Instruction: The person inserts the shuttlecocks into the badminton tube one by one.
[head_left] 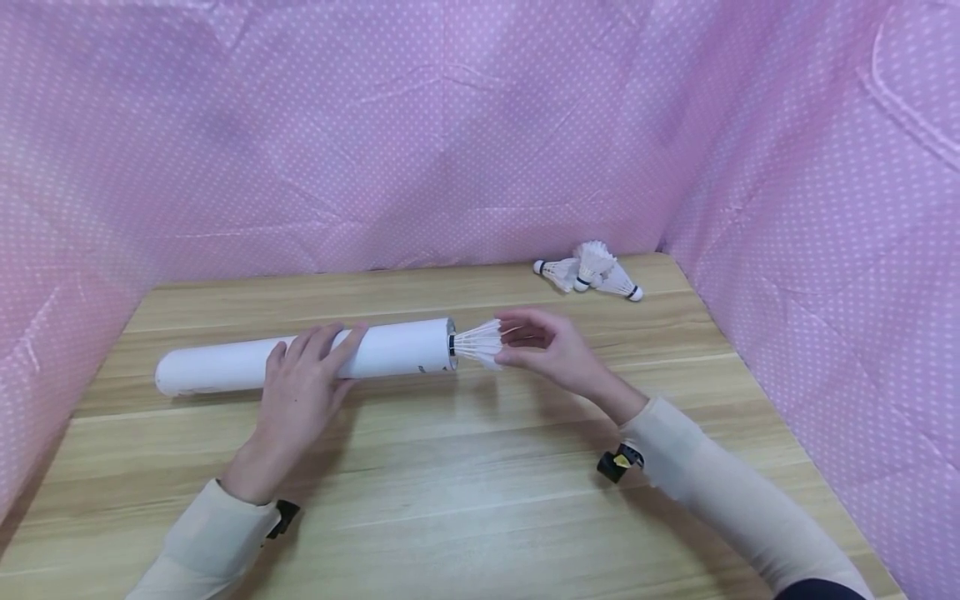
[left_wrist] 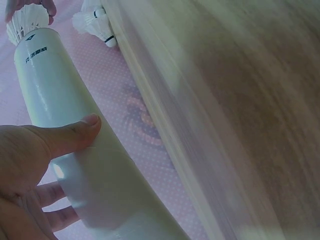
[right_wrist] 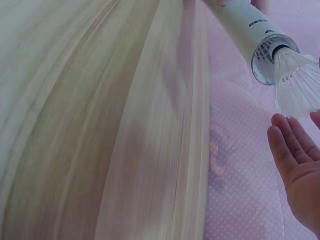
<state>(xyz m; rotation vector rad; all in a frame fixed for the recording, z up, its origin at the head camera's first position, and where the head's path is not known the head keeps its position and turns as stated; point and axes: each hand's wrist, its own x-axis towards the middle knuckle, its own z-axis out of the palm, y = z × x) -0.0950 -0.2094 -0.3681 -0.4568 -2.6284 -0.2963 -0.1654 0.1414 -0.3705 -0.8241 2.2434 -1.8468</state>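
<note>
A long white shuttlecock tube (head_left: 405, 347) lies sideways, its open mouth facing right. My left hand (head_left: 300, 387) grips it around the middle; in the left wrist view the thumb (left_wrist: 75, 135) lies along its side and other fingers show beyond. Cork end first, a white feather shuttlecock (head_left: 478, 342) sits partly in the mouth, its dark band at the rim and its skirt sticking out. My right hand (head_left: 551, 354) holds the skirt's outer edge between thumb and fingers. The right wrist view shows fingertips at the feather tips and more feathers inside the tube (right_wrist: 240, 30).
Several loose shuttlecocks (head_left: 595, 265) lie in a pile near the back right edge of the wooden table (head_left: 465, 492). Pink dotted cloth (head_left: 450, 133) hangs behind the table and along its sides. Each wrist wears a small black camera (head_left: 613, 467).
</note>
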